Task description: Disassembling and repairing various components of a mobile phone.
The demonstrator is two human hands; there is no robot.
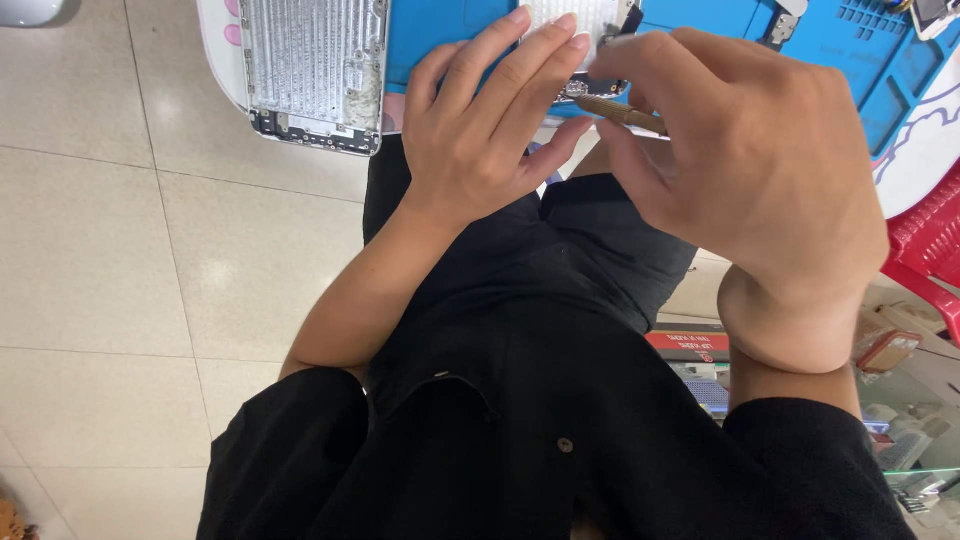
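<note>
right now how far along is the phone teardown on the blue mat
Done, by the look of it: one silver phone shell lies open and stripped at the table edge beside the blue mat. In hand: the left hand steadies a second phone part while the right hand works a brown tool at its edge. What is left can't be judged; the hands hide that part.

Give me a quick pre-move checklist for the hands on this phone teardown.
1. Left hand steadying the small phone housing on the blue mat: ok, fingers lie flat on it.
2. Right hand gripping the brown tool: ok, pinched.
3. Tool tip on the part: cannot tell, fingers hide it.
4. Second silver housing apart from both hands: ok.
5. Loose screws near the work: cannot tell, hidden.
</note>
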